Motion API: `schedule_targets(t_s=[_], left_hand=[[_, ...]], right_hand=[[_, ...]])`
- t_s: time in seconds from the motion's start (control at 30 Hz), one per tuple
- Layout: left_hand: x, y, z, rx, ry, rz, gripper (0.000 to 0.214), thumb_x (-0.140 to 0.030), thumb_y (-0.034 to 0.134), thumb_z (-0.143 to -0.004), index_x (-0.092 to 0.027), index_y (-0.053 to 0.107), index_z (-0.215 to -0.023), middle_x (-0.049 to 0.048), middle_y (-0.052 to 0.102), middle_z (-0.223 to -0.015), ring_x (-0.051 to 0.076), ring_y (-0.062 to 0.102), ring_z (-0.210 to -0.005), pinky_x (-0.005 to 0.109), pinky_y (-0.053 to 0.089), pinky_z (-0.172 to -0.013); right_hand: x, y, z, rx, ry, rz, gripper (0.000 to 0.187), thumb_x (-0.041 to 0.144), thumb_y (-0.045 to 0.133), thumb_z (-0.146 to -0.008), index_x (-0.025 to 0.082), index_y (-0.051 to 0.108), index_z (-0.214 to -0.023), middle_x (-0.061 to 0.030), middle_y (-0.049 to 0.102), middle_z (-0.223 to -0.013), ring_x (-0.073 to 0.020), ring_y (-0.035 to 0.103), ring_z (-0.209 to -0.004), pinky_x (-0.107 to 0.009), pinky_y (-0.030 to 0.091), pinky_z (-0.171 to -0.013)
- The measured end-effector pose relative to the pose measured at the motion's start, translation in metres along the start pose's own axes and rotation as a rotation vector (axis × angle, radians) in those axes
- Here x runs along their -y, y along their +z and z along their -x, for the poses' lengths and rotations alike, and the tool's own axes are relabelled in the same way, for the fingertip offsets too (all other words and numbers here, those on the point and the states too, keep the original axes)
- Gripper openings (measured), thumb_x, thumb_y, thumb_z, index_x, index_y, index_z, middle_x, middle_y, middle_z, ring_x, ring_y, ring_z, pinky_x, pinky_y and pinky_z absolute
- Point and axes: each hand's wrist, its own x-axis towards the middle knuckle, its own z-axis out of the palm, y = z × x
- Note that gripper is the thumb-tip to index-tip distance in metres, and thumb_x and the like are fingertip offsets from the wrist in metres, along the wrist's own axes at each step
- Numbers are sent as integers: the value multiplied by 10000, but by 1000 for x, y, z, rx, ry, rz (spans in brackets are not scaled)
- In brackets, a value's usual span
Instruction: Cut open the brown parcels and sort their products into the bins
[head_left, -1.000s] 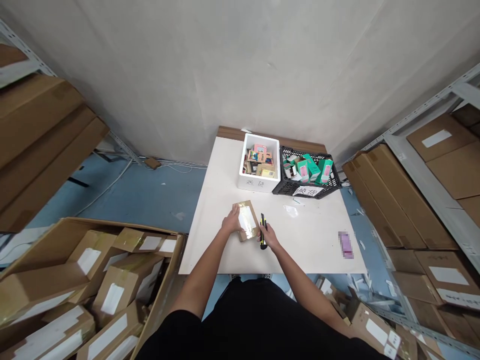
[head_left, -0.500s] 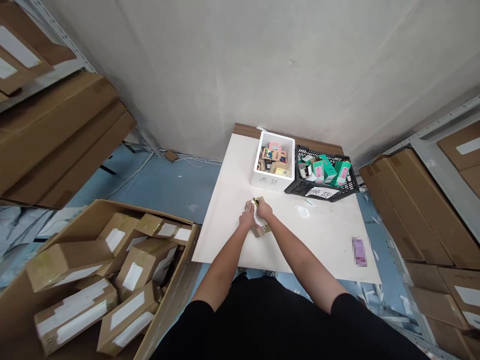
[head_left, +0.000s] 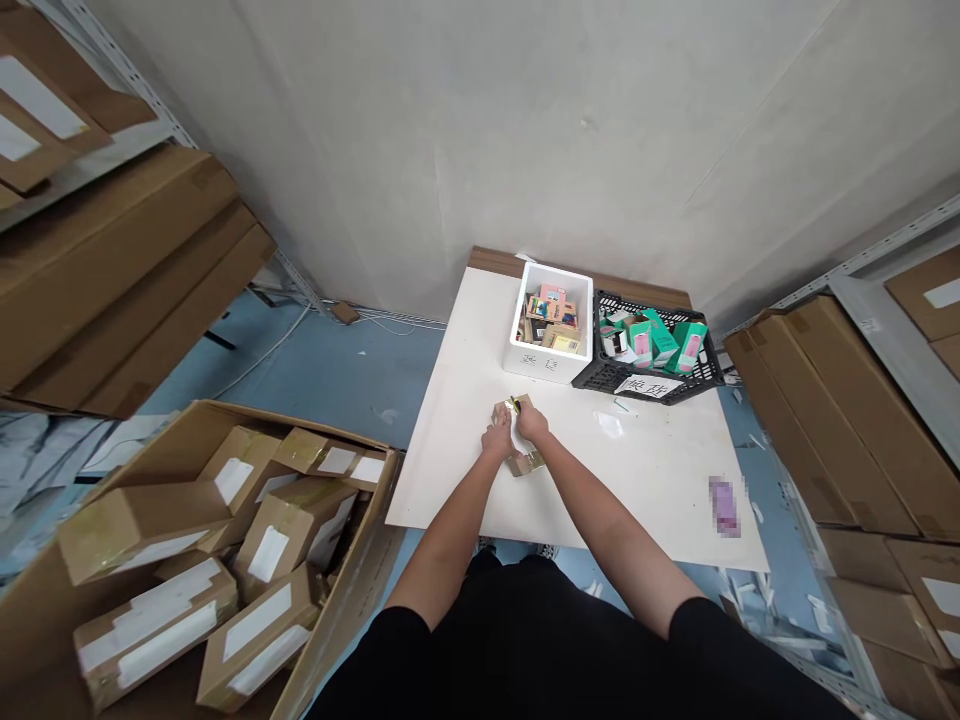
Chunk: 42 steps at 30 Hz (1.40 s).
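A small taped cardboard box (head_left: 528,462) with a white label on top lies on the white table (head_left: 450,440), partly covered by my hands. My left hand (head_left: 498,436) grips the box along its left side, its fingers pointing toward the far end. In my right hand (head_left: 532,421), closed around its handle, is a yellow and black box cutter (head_left: 515,405). The cutter's tip is at the far end of the box, close to my left fingertips. Whether the blade is in the tape cannot be made out.
Behind the box stand a white foam bin (head_left: 544,362) of small packs and a black crate (head_left: 600,378) of green boxes. Clear plastic (head_left: 610,425) and a blurred purple item (head_left: 724,508) lie rightward. A large carton (head_left: 390,480) of parcels stands left; stacked cartons (head_left: 832,400) flank the right.
The whole view has shifted slightly. The cutter and both hands remain at the far end of the box, with only a very small movement of the fingers.
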Motion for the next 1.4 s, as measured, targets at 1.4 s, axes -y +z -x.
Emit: schedule_targets(t_s=[1.4], left_hand=[[-69, 85, 45, -234, -114, -149, 1010, -709, 466, -961, -131, 116, -1712, 256, 81, -1766, 387, 634, -1243, 444, 571, -956]], right_hand=[[-130, 8, 84, -205, 268, -176, 453, 482, 500, -1049, 221, 452, -1416, -130, 762, -1140, -287, 739, -1043, -324, 497, -821]])
